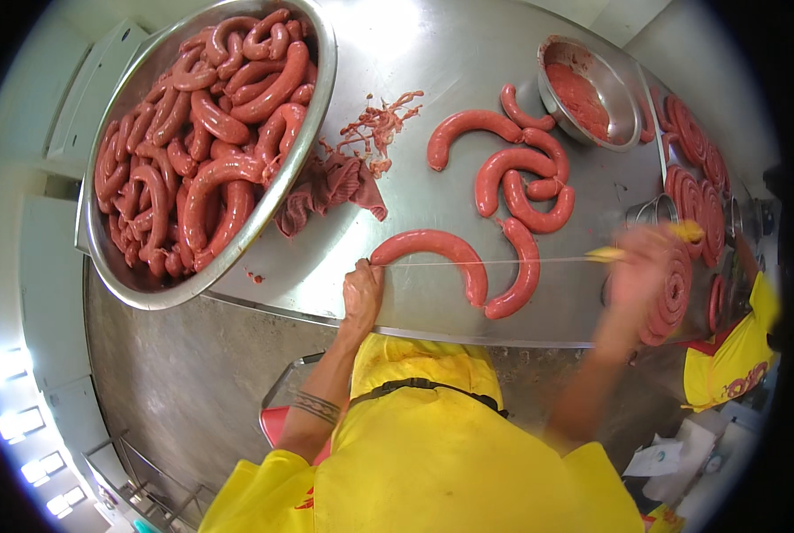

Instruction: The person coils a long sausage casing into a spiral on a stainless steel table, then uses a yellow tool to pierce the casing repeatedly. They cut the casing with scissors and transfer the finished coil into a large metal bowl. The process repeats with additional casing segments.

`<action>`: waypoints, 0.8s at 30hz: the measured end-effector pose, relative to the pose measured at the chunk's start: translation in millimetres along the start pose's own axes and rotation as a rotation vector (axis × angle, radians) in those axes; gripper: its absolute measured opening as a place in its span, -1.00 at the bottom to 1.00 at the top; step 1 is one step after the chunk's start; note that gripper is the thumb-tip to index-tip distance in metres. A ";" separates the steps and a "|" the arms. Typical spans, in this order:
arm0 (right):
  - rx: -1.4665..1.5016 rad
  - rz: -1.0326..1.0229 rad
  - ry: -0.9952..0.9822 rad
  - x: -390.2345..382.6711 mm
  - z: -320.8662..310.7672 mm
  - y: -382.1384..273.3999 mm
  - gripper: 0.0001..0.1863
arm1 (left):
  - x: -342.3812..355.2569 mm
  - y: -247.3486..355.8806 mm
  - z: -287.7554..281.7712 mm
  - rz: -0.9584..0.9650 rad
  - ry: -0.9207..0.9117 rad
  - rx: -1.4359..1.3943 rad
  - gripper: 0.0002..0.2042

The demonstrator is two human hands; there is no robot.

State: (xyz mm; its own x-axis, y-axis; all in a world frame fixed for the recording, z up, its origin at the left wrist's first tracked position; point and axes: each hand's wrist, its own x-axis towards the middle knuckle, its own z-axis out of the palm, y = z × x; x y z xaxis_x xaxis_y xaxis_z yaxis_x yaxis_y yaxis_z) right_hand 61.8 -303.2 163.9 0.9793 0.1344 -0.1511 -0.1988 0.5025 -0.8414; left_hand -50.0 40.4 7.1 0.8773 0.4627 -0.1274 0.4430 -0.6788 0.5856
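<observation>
Two hands, both yours, are being held well apart over the steel table.

Left hand: you are pinching one end of a curved sausage, which is lying near the table's front edge.

Right hand: blurred, but you are apparently closing it around a yellow holder (its exact form is too smeared to tell).

String, one length: running nearly straight from your left fingers across the sausage to the holder. Whether it is already circling the sausage end, you cannot tell.

Second sausage, one: meeting the first at its far tip, end to end.

Done, by judgement: a heap of plump links is filling the large bowl at the left; these are probably the finished stock, though knots are not showing at this size.

In hand: the end you are gripping, seemingly midway through tying.

Left over, by judgement: several loose sausages are lying curled behind the pair, and long coils are waiting at the right, looking undivided. You are thus probably well along, with a good share remaining.

Sundries: a dark red cloth and stringy scraps are resting beside the large bowl.
</observation>
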 end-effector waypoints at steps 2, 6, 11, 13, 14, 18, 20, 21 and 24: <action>-0.493 0.246 0.000 -22.1 -54.6 -35.2 -0.86 | 4.3 3.3 -2.4 -0.454 -0.248 -0.692 -0.76; -0.999 0.691 -0.243 -68.5 -43.6 -2.3 -0.82 | 2.5 10.1 -19.3 -0.230 -0.204 -0.636 -0.81; -1.169 -0.133 -0.489 9.8 106.5 143.1 -0.73 | -2.6 -2.9 -52.8 0.439 0.051 -0.017 -0.84; -1.243 -0.131 -0.862 36.9 139.8 176.9 -0.76 | -3.3 -9.0 -57.3 0.417 0.066 -0.038 -0.84; -1.194 -0.051 -1.089 36.9 149.2 187.4 -0.78 | 0.4 -12.1 -59.4 0.449 0.172 -0.002 -0.82; -0.699 -0.046 -0.877 5.4 152.4 159.3 -0.77 | -5.2 -13.9 -51.7 -0.200 -0.118 -0.802 -0.83; -1.134 -0.416 -0.739 0.0 147.1 114.3 -0.68 | -15.8 -10.7 -38.3 -0.027 -0.085 -0.407 -0.83; -0.629 0.158 -0.531 -6.7 141.3 89.6 -0.61 | -17.3 -9.8 -30.0 0.103 -0.018 -0.245 -0.84; 0.149 -0.212 0.277 7.9 67.8 -19.7 -0.83 | -13.0 -23.4 -13.3 0.073 -0.042 -0.042 -0.81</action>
State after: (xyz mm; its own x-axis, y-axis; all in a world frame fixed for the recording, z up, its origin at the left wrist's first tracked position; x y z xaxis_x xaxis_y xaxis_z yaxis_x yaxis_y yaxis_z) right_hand 71.0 -254.2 214.5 0.9682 -0.2119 -0.1331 0.0264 0.6155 -0.7877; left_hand -74.2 57.9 5.7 0.9143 0.3880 -0.1165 0.3706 -0.6847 0.6276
